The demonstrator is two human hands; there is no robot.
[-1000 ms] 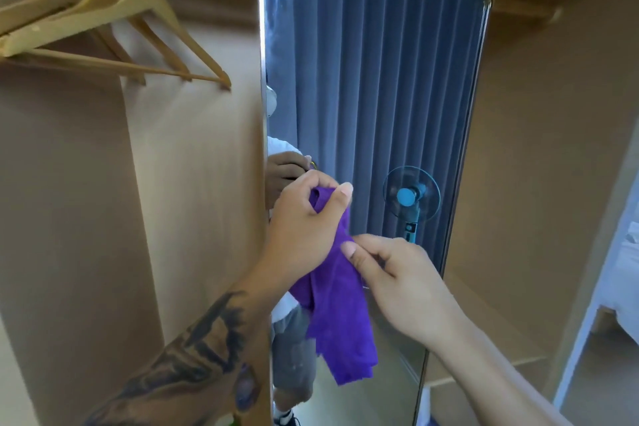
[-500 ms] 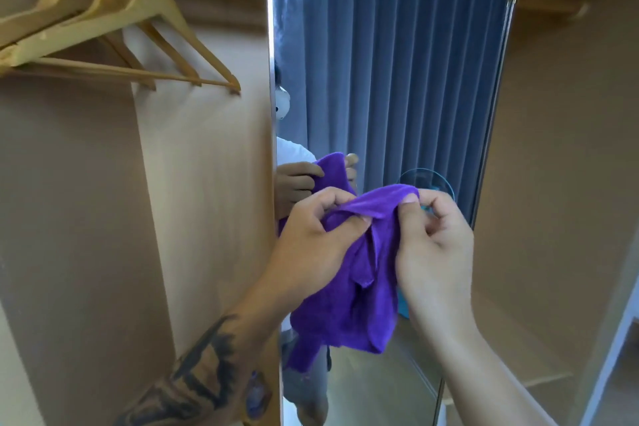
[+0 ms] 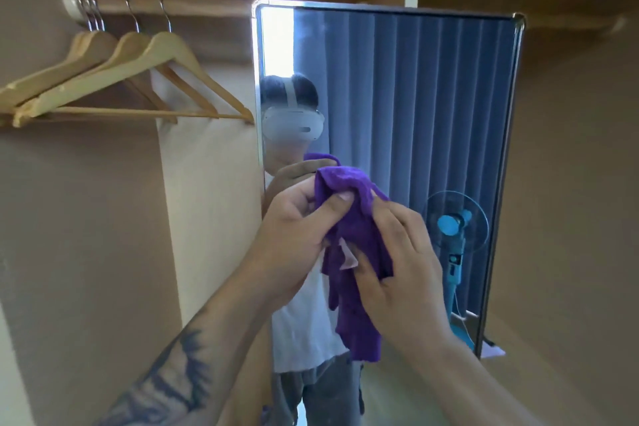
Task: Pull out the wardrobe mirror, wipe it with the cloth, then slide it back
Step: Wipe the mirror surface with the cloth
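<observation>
- In the last second we have gathered the purple cloth (image 3: 359,239) from a loose hanging strip into a bunch, and our view has tilted up the mirror (image 3: 415,107).
- Our left hand (image 3: 294,235) pinches the cloth's upper fold; our right hand (image 3: 401,259) grasps its middle.
- The mirror stands pulled out of the wardrobe, so we judge wiping comes next.
- We can read no brand, label or writing.

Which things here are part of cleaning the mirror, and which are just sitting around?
Part of the job:
mirror, pulled out
purple cloth, held by the left hand and right hand

Just there:
wooden hangers
hanging rail
</observation>
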